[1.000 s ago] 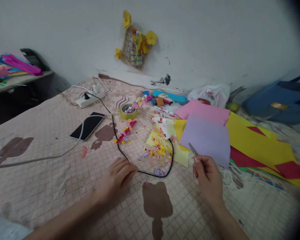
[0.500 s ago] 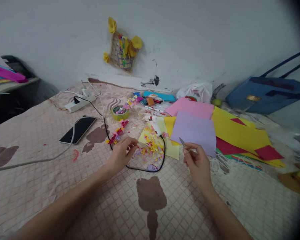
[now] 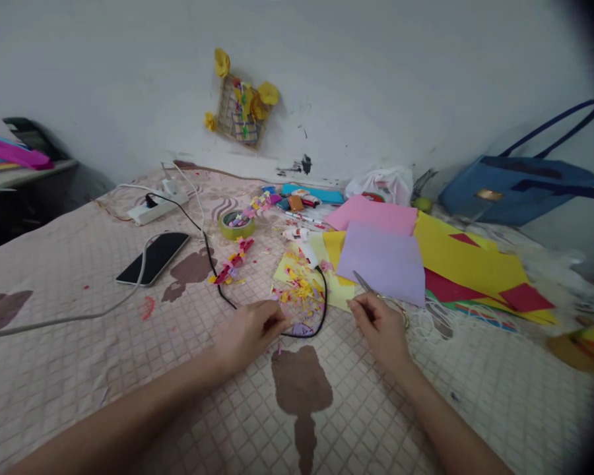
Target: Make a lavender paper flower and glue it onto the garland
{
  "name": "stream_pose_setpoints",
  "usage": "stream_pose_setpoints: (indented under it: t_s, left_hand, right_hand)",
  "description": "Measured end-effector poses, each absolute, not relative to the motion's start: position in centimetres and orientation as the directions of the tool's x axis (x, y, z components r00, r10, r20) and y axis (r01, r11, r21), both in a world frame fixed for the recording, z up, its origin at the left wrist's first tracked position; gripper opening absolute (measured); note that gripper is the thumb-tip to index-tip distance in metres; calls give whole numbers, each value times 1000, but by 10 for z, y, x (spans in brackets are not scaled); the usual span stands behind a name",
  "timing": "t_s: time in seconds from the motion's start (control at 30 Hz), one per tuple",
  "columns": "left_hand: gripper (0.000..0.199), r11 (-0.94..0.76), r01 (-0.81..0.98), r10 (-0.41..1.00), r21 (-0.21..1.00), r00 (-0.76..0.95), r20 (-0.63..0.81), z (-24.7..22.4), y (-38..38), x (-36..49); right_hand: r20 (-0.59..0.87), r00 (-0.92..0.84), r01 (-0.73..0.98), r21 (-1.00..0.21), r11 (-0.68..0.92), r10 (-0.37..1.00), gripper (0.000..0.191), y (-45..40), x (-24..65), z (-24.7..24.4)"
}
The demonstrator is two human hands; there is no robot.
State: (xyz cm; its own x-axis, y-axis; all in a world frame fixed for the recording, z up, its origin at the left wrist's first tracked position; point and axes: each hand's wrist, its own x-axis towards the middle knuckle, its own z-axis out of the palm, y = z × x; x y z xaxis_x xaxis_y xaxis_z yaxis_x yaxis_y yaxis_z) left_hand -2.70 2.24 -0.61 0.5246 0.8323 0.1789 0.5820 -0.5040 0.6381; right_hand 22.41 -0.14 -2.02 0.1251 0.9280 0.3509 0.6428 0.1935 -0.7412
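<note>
My left hand [image 3: 252,330] is closed, thumb and fingertips pressed together over the near left edge of a heap of yellow, pink and purple paper scraps [image 3: 299,290]; whatever it pinches is too small to make out. My right hand [image 3: 380,324] is also closed, its fingertips pinched at the near side of the lilac sheet [image 3: 382,260]. Scissors [image 3: 365,282] lie on that sheet, blade pointing up and left, with the handles behind my right hand. A white glue gun [image 3: 307,254] with a black cord rests among the scraps.
On the left are a phone [image 3: 154,258] and a power strip [image 3: 157,207]. A tape roll [image 3: 236,225] and a red decorated strip [image 3: 231,262] lie beyond my left hand. Yellow sheets [image 3: 465,254], white string [image 3: 438,321] and a blue bag [image 3: 519,188] are on the right.
My left hand has moved right and nearer to me, to the front of the scraps. The scissors, earlier in my right hand's fingers, now lie on the sheet behind it.
</note>
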Motion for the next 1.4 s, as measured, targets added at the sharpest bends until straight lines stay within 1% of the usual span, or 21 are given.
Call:
stream_pose_setpoints:
  t_s: [0.1,0.17,0.2,0.27,0.33,0.43,0.47,0.57,0.63,0.67,0.7,0.77,0.83,0.93,1.03,1.1,1.17,1.23,1.33,1.4]
  left_hand:
    - [7,-541,519,811,662,531,246,-8,18,-23]
    - [10,-572,474,791,670,535,297,-9,17,-22]
    - [12,-579,460,785,673,539,306,-9,17,-21]
    - [13,-576,444,779,686,552,297,-7,15,-21]
    - [12,-573,443,771,689,578,268,-4,12,-22]
    - [20,-599,475,742,645,632,223,0,5,-21]
    - [22,-610,487,734,626,645,213,0,3,-20]
    - [22,-619,508,738,599,638,221,0,-4,-18]
    - [34,-627,499,739,599,624,254,0,-7,-16]
    - [37,-644,483,724,594,636,267,-1,-8,-16]
    - [35,-667,465,700,582,659,275,-1,-8,-16]
    - [20,-704,455,658,545,707,260,-3,-7,-16]
    - [8,-713,480,651,511,723,231,-3,-5,-16]
    - [10,-695,513,676,504,704,217,-4,-2,-17]
    - [19,-681,525,699,510,673,241,-5,0,-18]
    - [28,-672,546,713,500,658,240,-4,0,-19]
    - [36,-662,569,725,487,652,224,-4,0,-19]
    - [39,-658,581,730,480,648,217,-3,0,-20]
    - [30,-658,568,730,493,641,237,-3,-2,-19]
    - [19,-653,554,732,516,636,245,-5,-5,-18]
  right_hand:
    - [343,91,648,-733,206,935,12,0,221,-23]
    - [304,90,595,-780,194,948,15,1,220,-25]
    - [266,92,541,-822,176,960,17,2,219,-26]
    - [178,86,415,-901,127,980,20,2,218,-27]
    - [124,72,340,-936,92,990,21,2,217,-27]
    - [113,34,337,-937,95,993,18,-2,213,-24]
    - [107,13,339,-936,97,994,20,-5,210,-21]
    - [112,-122,364,-919,150,986,33,-18,195,-13]
    - [187,-337,398,-860,320,923,32,-28,181,-8]
    - [217,-415,378,-842,385,883,32,-32,175,-5]
    - [225,-476,364,-830,423,850,33,-36,170,-4]
    - [215,-528,363,-818,447,822,33,-41,163,-2]
    - [201,-535,370,-818,441,821,28,-43,161,-3]
    - [210,-483,368,-833,414,850,23,-42,167,-6]
    - [250,-355,384,-840,384,901,25,-38,174,-7]
    - [294,-291,413,-820,396,911,26,-36,179,-6]
    - [336,-277,448,-784,431,900,27,-35,182,-5]
    - [361,-282,479,-750,457,889,28,-33,184,-5]
    - [370,-283,513,-722,465,885,27,-31,185,-6]
    - [375,-260,535,-711,457,890,19,-30,185,-7]
